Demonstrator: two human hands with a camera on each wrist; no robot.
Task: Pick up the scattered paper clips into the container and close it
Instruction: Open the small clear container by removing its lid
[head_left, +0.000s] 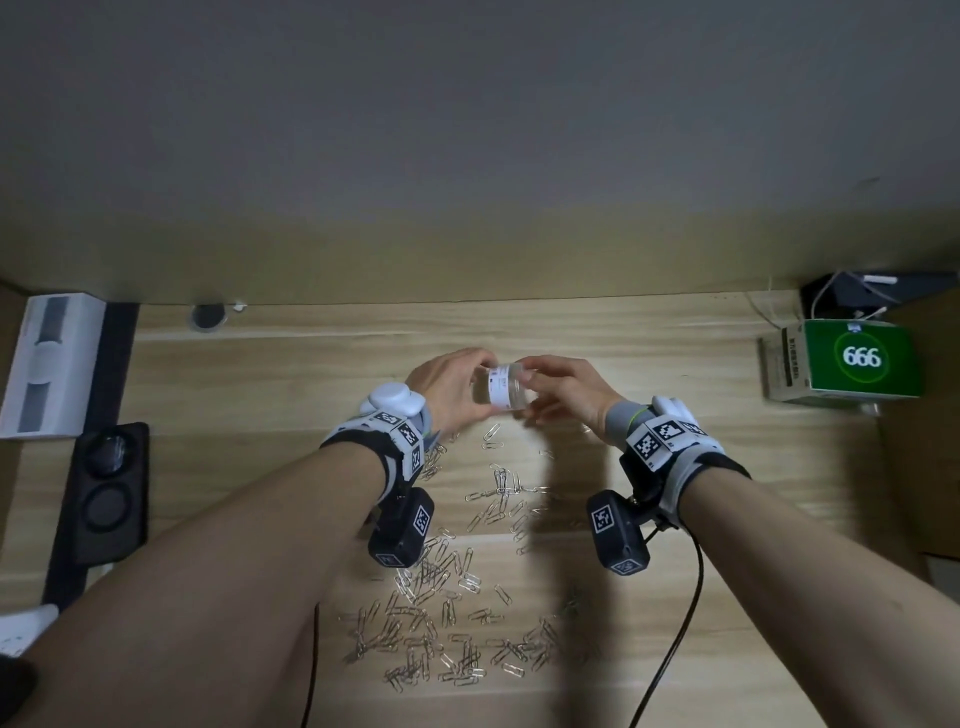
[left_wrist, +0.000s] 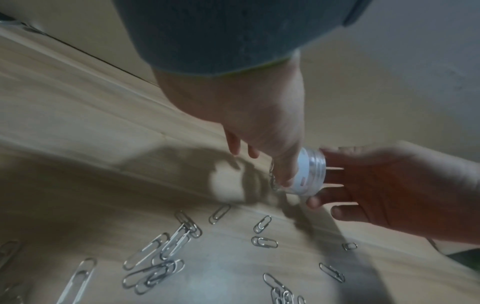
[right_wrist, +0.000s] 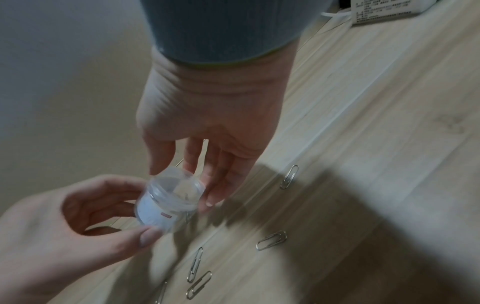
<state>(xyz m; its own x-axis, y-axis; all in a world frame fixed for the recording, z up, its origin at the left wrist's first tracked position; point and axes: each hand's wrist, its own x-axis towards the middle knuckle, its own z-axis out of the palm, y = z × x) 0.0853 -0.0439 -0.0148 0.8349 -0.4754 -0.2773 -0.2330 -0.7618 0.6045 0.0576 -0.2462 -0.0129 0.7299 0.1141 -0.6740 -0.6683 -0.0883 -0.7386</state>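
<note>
A small clear container (head_left: 505, 388) with a white label is held above the wooden table (head_left: 701, 467), tipped on its side. My left hand (head_left: 483, 385) grips its body between thumb and fingers. My right hand (head_left: 532, 392) has thumb and fingers round the clear lid (right_wrist: 174, 178) at the container's top end. The left wrist view shows the container (left_wrist: 310, 174) between my left hand (left_wrist: 272, 164) and the right hand's fingers (left_wrist: 335, 179). Several silver paper clips (head_left: 441, 613) lie scattered on the table near me, below both wrists, seen also as paper clips (left_wrist: 166, 255) and paper clips (right_wrist: 271, 242).
A green box marked 666 (head_left: 852, 358) stands at the right edge. A white box (head_left: 47, 364) and a black tray (head_left: 106, 493) sit at the left. A black cable (head_left: 680, 623) runs from the right wrist. A wall rises behind the table.
</note>
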